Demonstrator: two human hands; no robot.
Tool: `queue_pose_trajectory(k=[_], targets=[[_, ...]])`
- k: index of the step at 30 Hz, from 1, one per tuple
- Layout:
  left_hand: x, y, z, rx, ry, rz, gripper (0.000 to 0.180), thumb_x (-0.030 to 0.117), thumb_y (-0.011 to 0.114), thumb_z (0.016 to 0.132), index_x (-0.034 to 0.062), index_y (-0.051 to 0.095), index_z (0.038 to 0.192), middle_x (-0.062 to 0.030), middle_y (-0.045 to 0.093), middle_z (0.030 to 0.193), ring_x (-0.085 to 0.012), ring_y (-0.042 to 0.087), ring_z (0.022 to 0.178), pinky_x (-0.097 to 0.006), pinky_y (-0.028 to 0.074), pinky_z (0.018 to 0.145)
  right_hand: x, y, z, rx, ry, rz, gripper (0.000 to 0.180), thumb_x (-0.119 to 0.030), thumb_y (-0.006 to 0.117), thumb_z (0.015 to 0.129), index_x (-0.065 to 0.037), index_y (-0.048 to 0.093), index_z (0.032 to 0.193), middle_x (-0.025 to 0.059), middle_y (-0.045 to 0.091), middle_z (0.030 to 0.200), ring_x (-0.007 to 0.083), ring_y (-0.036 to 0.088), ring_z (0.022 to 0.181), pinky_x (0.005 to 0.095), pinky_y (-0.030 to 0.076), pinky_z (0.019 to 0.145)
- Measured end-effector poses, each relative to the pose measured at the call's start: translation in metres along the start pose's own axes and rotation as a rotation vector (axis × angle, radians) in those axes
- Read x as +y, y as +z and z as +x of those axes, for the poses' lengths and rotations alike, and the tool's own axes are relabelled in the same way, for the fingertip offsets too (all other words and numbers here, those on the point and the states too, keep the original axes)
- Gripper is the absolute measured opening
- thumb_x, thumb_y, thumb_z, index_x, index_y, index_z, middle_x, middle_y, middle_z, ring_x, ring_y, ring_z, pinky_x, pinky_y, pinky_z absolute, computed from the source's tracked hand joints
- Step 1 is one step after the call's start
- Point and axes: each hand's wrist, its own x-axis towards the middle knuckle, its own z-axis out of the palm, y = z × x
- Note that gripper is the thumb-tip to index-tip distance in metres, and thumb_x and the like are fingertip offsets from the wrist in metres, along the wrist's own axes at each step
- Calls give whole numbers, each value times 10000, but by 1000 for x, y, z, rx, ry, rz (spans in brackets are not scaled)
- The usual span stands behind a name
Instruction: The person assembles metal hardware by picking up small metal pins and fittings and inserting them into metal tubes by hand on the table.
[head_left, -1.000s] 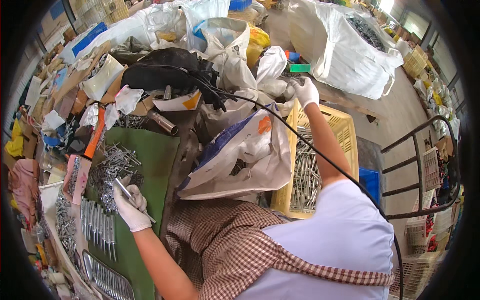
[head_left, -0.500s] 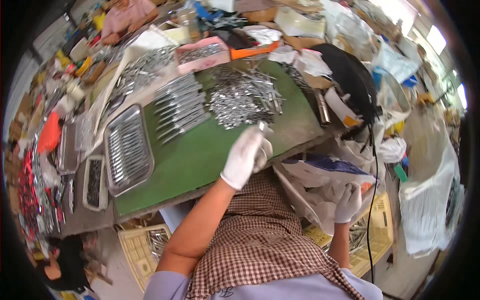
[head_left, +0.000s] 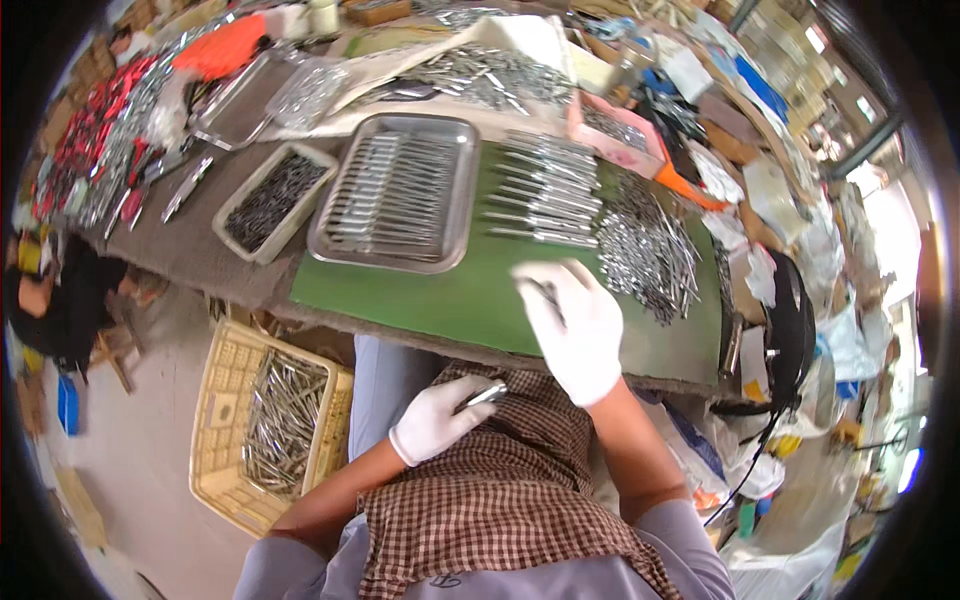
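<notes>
Left hand (head_left: 435, 422) grasping a short silvery metal piece (head_left: 489, 393), one end jutting from the glove toward 2 o'clock. Piece sits at 6 o'clock of the view, above the checked apron (head_left: 510, 430). Right hand (head_left: 582, 335), 4 o'clock, fingers curled over the green mat's (head_left: 430, 300) near edge; blurred, cannot tell if it holds anything.

Handling, judged by eye: stiff, rather light, not fragile; smooth shine suggests it could slip or roll in a fabric glove. Best hold probably mid-length, thumb opposing fingers, ends left free.

Around: metal tray (head_left: 459, 200) of lined-up slim pieces, 11 o'clock; row of metal handles (head_left: 545, 190), 1 o'clock; loose pile of small parts (head_left: 640, 245), between 2 and 3; yellow crate (head_left: 215, 420), 8 o'clock.
</notes>
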Motion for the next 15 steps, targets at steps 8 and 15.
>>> queue_pose_trajectory(k=[8,15], targets=[[-35,-17,-55,196,-224,23,318,306,627,948,41,640,1123,-207,677,923,-372,674,861,-423,535,766,-12,124,94,-516,-95,-79,199,-266,617,908,-141,719,1024,99,660,998,317,649,934,416,516,832],[-48,-21,-56,185,-214,27,331,303,632,946,30,643,1133,-207,681,930,-371,679,871,-426,532,777,-23,147,103,-628,-33,-209,317,-300,647,857,-62,698,1059,168,660,1046,340,657,976,435,522,882]])
